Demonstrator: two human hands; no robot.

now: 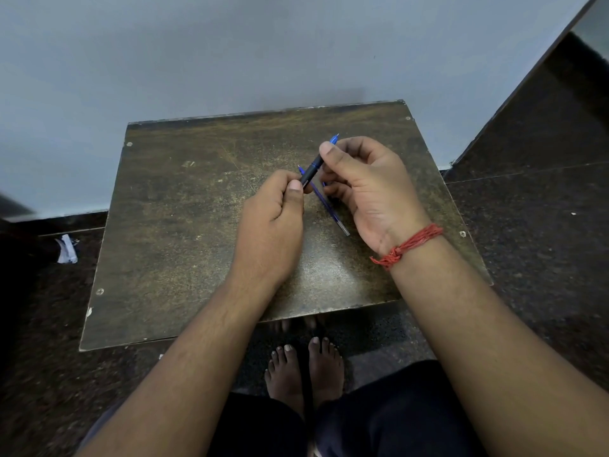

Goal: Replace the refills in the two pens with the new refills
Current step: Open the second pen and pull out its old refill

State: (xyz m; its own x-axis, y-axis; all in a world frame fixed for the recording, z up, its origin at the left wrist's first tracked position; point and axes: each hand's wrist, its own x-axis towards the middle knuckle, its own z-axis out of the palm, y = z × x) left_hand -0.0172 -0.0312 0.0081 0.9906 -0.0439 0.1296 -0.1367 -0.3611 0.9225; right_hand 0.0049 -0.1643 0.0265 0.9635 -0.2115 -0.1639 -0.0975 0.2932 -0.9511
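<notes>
Both my hands hold one pen [313, 169] above the middle of a small dark wooden table [184, 209]. The pen has a black barrel and a blue front section, tip pointing up and away. My left hand [273, 222] pinches the lower end of the barrel. My right hand [365, 183], with a red thread on the wrist, grips the blue front section. Beneath them on the table lies a thin blue refill [329, 209] with a clear end. A bit of another blue item shows under my right fingers; what it is cannot be told.
The table stands against a pale wall [230, 54], its edges close on all sides. Dark speckled floor [543, 209] surrounds it. A scrap of white paper [67, 249] lies on the floor at left. My bare feet [303, 367] are below the table's near edge.
</notes>
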